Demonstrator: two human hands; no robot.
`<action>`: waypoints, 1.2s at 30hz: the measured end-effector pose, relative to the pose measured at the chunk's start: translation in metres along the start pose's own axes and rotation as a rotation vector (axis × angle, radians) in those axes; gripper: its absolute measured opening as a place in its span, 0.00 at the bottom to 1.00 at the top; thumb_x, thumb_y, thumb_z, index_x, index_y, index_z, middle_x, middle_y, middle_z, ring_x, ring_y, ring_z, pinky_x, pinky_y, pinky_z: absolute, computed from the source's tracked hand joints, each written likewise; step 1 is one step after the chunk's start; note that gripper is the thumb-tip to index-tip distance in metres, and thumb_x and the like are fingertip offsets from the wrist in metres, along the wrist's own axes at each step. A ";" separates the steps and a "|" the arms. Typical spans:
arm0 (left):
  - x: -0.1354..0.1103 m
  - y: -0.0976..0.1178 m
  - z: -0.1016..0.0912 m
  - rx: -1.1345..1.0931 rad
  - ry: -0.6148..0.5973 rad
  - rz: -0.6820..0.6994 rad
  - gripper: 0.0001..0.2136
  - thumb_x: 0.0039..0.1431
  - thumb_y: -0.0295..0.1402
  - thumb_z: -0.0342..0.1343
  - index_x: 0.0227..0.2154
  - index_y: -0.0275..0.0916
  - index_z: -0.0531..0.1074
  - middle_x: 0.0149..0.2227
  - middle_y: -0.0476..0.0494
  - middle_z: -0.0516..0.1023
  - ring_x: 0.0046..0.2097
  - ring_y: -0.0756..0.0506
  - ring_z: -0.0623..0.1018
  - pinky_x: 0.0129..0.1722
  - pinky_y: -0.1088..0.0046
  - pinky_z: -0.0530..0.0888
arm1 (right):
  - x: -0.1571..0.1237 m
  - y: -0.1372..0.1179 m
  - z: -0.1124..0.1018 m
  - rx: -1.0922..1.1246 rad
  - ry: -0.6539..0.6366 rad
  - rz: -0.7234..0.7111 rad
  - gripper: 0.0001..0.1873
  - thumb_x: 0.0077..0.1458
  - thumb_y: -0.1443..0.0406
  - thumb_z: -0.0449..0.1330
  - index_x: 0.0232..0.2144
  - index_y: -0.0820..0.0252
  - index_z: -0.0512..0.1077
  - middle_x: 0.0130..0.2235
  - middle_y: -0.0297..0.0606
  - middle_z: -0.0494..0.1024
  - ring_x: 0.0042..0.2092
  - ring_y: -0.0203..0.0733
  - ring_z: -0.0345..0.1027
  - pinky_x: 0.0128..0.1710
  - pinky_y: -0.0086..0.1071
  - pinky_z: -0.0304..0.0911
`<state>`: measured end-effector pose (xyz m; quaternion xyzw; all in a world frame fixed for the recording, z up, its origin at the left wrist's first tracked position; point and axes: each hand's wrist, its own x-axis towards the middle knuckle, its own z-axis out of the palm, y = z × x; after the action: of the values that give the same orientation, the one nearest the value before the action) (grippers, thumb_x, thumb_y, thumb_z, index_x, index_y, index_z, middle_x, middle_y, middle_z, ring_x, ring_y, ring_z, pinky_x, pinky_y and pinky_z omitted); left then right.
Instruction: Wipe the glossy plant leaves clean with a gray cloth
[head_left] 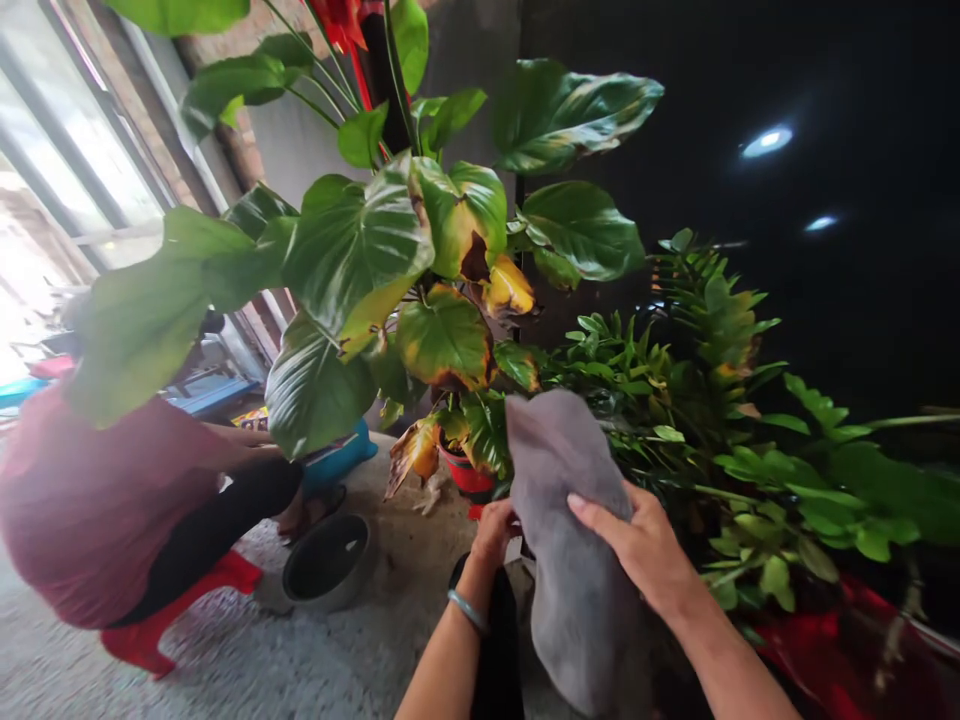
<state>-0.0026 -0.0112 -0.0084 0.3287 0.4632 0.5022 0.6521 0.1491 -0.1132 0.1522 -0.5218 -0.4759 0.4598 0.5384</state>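
A grey cloth (574, 560) hangs long and limp in front of me, its upper end bunched. My right hand (637, 530) is closed on its right side, thumb pressed flat on the front. At the cloth's left edge is my left hand (491, 535), a bracelet on its wrist, with curled fingers running partly behind the fabric. What those fingers grip is hidden. Just beyond the hands, a tall plant with broad leaves (360, 245), several of them yellowed and brown, grows from a red pot (469, 475).
Leafy green plants (675, 390) crowd the right side against a dark glossy wall (840, 290). At left, another person in a pink shirt (112, 500) sits on a red stool (180, 610). A round dark basin (330, 560) stands on the concrete floor (247, 665).
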 end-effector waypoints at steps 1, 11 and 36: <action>-0.002 0.000 0.002 -0.007 -0.022 -0.009 0.15 0.34 0.42 0.67 0.17 0.35 0.73 0.18 0.47 0.72 0.25 0.47 0.71 0.27 0.70 0.69 | 0.008 0.005 -0.001 -0.004 0.067 -0.010 0.17 0.38 0.54 0.66 0.27 0.61 0.78 0.28 0.40 0.82 0.32 0.50 0.74 0.33 0.38 0.68; -0.001 0.003 0.001 -0.060 -0.071 -0.026 0.19 0.27 0.45 0.70 0.12 0.36 0.70 0.13 0.51 0.67 0.20 0.52 0.65 0.22 0.75 0.62 | -0.050 0.041 -0.009 -0.094 -0.096 0.137 0.15 0.39 0.57 0.64 0.28 0.61 0.80 0.28 0.39 0.83 0.33 0.52 0.75 0.34 0.39 0.69; -0.011 0.016 0.010 -0.020 -0.051 -0.039 0.23 0.19 0.47 0.72 0.17 0.35 0.73 0.17 0.50 0.72 0.21 0.50 0.71 0.20 0.75 0.64 | -0.002 0.032 -0.054 0.594 0.625 0.352 0.15 0.26 0.62 0.70 0.24 0.59 0.76 0.23 0.38 0.82 0.34 0.55 0.77 0.33 0.42 0.73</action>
<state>0.0008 -0.0174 0.0122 0.3257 0.4478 0.4855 0.6765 0.2028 -0.1207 0.1196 -0.5314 -0.0427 0.4812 0.6958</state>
